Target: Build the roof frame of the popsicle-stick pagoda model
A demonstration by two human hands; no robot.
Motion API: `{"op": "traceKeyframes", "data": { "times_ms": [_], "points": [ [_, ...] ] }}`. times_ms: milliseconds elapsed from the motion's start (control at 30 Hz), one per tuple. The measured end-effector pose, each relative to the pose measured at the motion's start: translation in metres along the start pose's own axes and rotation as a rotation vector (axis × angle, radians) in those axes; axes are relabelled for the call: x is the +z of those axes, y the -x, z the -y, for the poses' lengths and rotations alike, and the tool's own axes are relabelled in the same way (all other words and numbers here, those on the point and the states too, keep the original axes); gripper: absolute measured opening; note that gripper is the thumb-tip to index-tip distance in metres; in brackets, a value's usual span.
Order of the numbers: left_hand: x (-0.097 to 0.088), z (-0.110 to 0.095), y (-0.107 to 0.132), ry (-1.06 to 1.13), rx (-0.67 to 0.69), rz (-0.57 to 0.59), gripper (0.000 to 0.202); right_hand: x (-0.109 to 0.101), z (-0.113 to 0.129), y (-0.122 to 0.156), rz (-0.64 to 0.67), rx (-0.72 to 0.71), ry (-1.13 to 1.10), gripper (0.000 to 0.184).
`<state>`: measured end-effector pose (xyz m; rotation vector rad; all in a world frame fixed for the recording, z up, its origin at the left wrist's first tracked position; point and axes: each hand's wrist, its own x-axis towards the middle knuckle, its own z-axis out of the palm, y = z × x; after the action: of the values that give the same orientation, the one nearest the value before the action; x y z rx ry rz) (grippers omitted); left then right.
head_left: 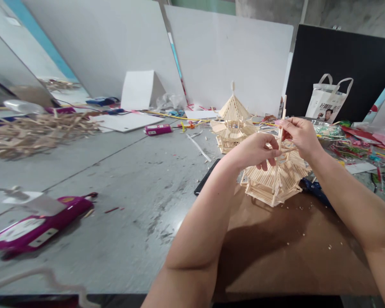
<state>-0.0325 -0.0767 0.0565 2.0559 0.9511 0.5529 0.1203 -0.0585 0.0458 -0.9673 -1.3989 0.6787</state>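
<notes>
A pagoda model of thin wooden sticks (277,182) stands on a brown board (276,248) in front of me. My left hand (258,150) hovers over its roof, fingers curled and touching the sticks at the top. My right hand (300,134) pinches an upright wooden stick (284,113) above the model's peak. A second, finished stick pagoda (232,122) stands just behind, on the grey table (115,192).
A magenta tool (35,226) lies at the near left, another (158,129) further back. A heap of loose sticks (35,130) is at far left. A black phone (207,176) lies left of the board. White panels, a paper bag (329,102) and craft clutter line the back and right.
</notes>
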Motion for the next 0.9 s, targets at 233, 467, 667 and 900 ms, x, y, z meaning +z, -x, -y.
{"op": "traceKeyframes", "data": {
  "times_ms": [233, 467, 667, 900],
  "points": [
    [0.0001, -0.0008, 0.0008, -0.006, 0.004, -0.005, 0.009, -0.0004, -0.001, -0.0018, 0.001, -0.032, 0.029, 0.023],
    [-0.0004, -0.0014, 0.0001, -0.022, -0.001, 0.001, 0.007, -0.0002, -0.0001, -0.0008, -0.004, -0.041, 0.053, 0.029],
    [-0.0002, -0.0005, 0.0003, -0.014, 0.017, -0.005, 0.009, 0.0003, -0.0003, -0.0013, -0.007, -0.039, 0.061, 0.032],
    [0.0005, -0.0002, -0.0001, -0.029, 0.015, -0.002, 0.007, -0.0007, -0.001, -0.0013, 0.002, -0.05, 0.069, 0.032]
  ]
}}
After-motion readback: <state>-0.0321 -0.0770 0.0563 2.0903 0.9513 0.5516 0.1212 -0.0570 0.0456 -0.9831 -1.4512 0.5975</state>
